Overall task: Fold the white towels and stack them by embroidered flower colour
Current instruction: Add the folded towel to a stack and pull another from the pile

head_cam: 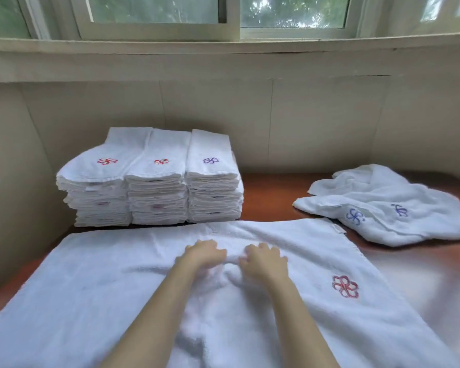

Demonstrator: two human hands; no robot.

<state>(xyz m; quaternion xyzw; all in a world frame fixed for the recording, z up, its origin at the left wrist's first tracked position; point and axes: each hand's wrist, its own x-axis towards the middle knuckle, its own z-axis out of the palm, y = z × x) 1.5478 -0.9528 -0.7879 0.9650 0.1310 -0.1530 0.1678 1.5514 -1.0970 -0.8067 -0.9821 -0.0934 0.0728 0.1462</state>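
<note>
spread towel (117,274) is laid flat under the grip, long axis running left–right | red flower (345,286) is seen right of the grip, nearer the right hand (264,257) | left hand (205,252) and right hand are curled into mid-cloth, a ridge pinched between | folded stacks (157,192) beyond-left | loose towels (383,208) beyond-right

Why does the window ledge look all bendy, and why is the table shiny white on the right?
Head view: the wide lens bows the window ledge; window daylight glares off the table at right, washing out its brown; the left hand and right hand on the spread towel look slightly smeared; the folded stacks look sharper.
</note>
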